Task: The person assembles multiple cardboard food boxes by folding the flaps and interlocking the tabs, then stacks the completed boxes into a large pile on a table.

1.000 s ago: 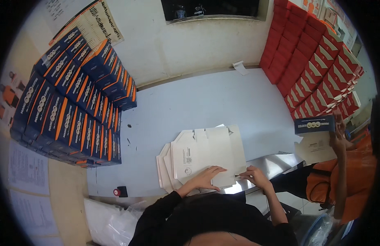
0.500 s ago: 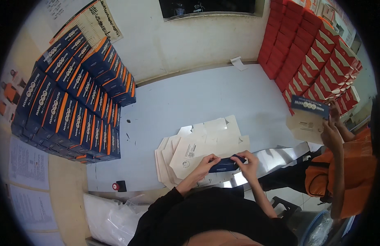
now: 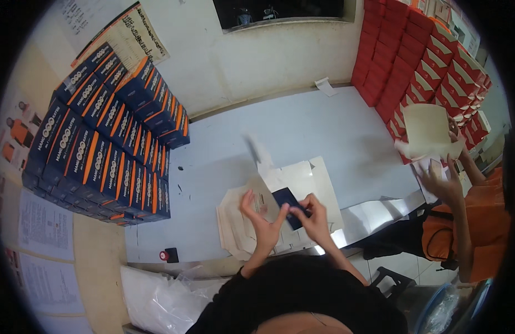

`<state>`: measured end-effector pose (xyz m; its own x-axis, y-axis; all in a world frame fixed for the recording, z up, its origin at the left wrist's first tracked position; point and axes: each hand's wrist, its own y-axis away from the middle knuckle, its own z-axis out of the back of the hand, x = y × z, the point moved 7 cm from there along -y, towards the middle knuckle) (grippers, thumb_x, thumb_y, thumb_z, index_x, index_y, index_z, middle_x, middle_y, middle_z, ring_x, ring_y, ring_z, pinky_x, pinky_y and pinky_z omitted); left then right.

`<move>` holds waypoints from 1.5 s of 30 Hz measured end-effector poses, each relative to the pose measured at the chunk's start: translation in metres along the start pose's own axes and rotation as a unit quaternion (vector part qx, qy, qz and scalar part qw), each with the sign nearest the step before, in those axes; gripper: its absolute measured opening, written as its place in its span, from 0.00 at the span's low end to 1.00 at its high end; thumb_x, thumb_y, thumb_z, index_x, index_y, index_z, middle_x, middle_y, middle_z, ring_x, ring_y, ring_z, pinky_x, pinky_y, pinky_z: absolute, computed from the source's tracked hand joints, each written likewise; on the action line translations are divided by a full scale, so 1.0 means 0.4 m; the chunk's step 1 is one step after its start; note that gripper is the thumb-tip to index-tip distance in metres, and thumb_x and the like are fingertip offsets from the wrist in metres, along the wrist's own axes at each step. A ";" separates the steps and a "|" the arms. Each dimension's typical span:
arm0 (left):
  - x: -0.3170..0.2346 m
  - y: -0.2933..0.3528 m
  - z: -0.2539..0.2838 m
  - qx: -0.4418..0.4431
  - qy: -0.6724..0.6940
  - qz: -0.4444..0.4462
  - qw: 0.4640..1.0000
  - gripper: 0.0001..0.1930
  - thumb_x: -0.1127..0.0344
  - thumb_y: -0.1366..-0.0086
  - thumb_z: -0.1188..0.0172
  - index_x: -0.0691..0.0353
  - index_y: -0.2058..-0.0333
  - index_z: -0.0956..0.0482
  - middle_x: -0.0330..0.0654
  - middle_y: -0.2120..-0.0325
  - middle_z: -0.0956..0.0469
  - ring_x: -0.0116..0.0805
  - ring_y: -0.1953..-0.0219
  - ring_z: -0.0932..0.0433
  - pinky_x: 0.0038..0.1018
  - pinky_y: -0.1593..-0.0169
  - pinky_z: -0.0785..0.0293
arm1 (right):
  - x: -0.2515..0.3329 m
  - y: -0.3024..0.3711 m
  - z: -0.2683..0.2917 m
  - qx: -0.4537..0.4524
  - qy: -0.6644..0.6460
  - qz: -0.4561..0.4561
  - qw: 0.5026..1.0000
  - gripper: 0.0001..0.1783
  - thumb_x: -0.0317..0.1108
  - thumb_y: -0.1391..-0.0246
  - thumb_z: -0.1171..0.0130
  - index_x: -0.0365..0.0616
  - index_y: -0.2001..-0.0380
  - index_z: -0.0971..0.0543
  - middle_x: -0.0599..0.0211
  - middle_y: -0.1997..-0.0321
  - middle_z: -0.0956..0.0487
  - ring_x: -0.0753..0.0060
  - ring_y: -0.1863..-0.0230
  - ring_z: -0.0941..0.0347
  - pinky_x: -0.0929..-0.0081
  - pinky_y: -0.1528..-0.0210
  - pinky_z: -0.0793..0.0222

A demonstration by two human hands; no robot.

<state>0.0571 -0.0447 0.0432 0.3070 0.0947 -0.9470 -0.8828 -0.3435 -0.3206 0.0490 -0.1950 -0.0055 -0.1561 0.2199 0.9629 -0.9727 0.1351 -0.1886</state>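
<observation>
A part-folded cardboard box blank (image 3: 288, 201), dark blue on one panel and pale on its inside, is tilted in front of me over flat sheets. My right hand (image 3: 315, 221) pinches the blue panel's edge between thumb and fingers. Spread wide, my left hand (image 3: 263, 224) has its thumb against the panel's near left side, its fingers over the pale cardboard. The far flap of the blank is smeared by motion. Beneath both hands lies a loose stack of pale flat box blanks (image 3: 324, 186).
Stacked blue-and-orange boxes (image 3: 102, 150) stand at the left of the grey table (image 3: 213, 133), red boxes (image 3: 399, 55) at the far right. A co-worker in orange (image 3: 480, 222) handles a pale blank (image 3: 427, 125). A red-topped stamp (image 3: 168, 255) sits near the front left edge.
The blank in my hands has turned from lying level to slanted, its flap swinging up. My left fingers have spread from their pinch. The co-worker's blank now shows its pale side.
</observation>
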 end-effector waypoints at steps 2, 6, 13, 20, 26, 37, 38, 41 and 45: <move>0.073 0.007 0.012 0.077 0.076 0.074 0.991 0.27 0.70 0.47 0.34 0.68 0.51 0.37 0.44 0.62 0.29 0.36 0.55 0.31 0.28 0.53 0.33 | -0.017 0.024 -0.069 0.064 -0.196 -0.035 0.978 0.21 0.32 0.58 0.31 0.43 0.66 0.34 0.63 0.56 0.33 0.67 0.54 0.33 0.73 0.54 0.34; 0.145 0.005 0.076 0.189 0.038 0.098 0.976 0.21 0.68 0.50 0.31 0.65 0.58 0.27 0.43 0.62 0.27 0.29 0.61 0.27 0.22 0.62 0.29 | 0.117 0.003 -0.066 0.213 -0.031 0.121 0.969 0.44 0.41 0.68 0.24 0.45 0.49 0.37 0.60 0.41 0.44 0.63 0.40 0.46 0.62 0.41 0.47; -0.011 0.006 0.058 0.244 -0.207 -0.289 0.902 0.26 0.73 0.59 0.30 0.61 0.55 0.22 0.42 0.61 0.25 0.40 0.60 0.23 0.31 0.58 0.26 | 0.130 -0.019 0.055 0.018 -0.338 -0.073 0.938 0.23 0.23 0.55 0.35 0.33 0.54 0.30 0.63 0.55 0.27 0.71 0.55 0.29 0.71 0.51 0.31; -0.038 0.008 0.045 0.263 -0.146 -0.289 0.909 0.24 0.78 0.54 0.34 0.63 0.55 0.23 0.45 0.56 0.26 0.44 0.50 0.26 0.42 0.42 0.35 | 0.173 -0.032 0.033 0.070 -0.278 -0.073 0.955 0.26 0.20 0.57 0.35 0.33 0.52 0.28 0.60 0.50 0.27 0.73 0.56 0.29 0.75 0.56 0.27; -0.045 0.010 0.061 0.260 -0.071 -0.233 0.934 0.30 0.80 0.55 0.33 0.66 0.50 0.32 0.49 0.53 0.30 0.47 0.47 0.29 0.41 0.41 0.36 | 0.137 -0.040 0.068 0.015 -0.233 -0.050 0.971 0.15 0.23 0.58 0.32 0.34 0.64 0.22 0.67 0.66 0.21 0.78 0.66 0.26 0.77 0.63 0.27; -0.070 0.030 0.086 0.189 0.107 -0.113 0.969 0.27 0.79 0.53 0.39 0.64 0.55 0.41 0.53 0.55 0.35 0.54 0.42 0.37 0.42 0.40 0.42 | 0.094 0.054 -0.043 0.166 -0.148 -0.158 0.962 0.17 0.30 0.57 0.30 0.43 0.64 0.26 0.73 0.72 0.27 0.80 0.69 0.30 0.79 0.70 0.32; -0.092 0.035 0.072 0.239 0.086 -0.116 0.960 0.28 0.78 0.53 0.37 0.62 0.53 0.40 0.53 0.53 0.37 0.51 0.42 0.38 0.41 0.39 0.43 | 0.077 0.060 -0.050 0.199 -0.243 -0.205 0.927 0.19 0.30 0.56 0.32 0.43 0.60 0.28 0.71 0.68 0.28 0.79 0.65 0.31 0.79 0.68 0.31; -0.083 0.054 0.055 0.270 0.021 -0.149 0.951 0.31 0.76 0.53 0.36 0.62 0.50 0.41 0.51 0.52 0.41 0.48 0.43 0.40 0.38 0.39 0.44 | 0.048 0.076 -0.102 0.263 -0.456 -0.258 0.810 0.26 0.32 0.52 0.36 0.41 0.50 0.33 0.66 0.54 0.31 0.75 0.54 0.34 0.77 0.57 0.32; 0.044 -0.023 0.120 0.150 0.047 -0.018 0.987 0.34 0.72 0.52 0.34 0.62 0.48 0.43 0.48 0.52 0.44 0.47 0.43 0.40 0.37 0.39 0.44 | 0.163 0.057 -0.112 0.426 0.056 0.166 0.887 0.32 0.47 0.46 0.43 0.43 0.44 0.38 0.56 0.46 0.34 0.60 0.48 0.36 0.63 0.49 0.37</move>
<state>0.0536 0.0049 0.0283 0.3585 0.0101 -0.9335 -0.9323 -0.0482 -0.3585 0.0242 -0.1345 0.0442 -0.4865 0.2124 0.8475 -0.6600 -0.7249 -0.1972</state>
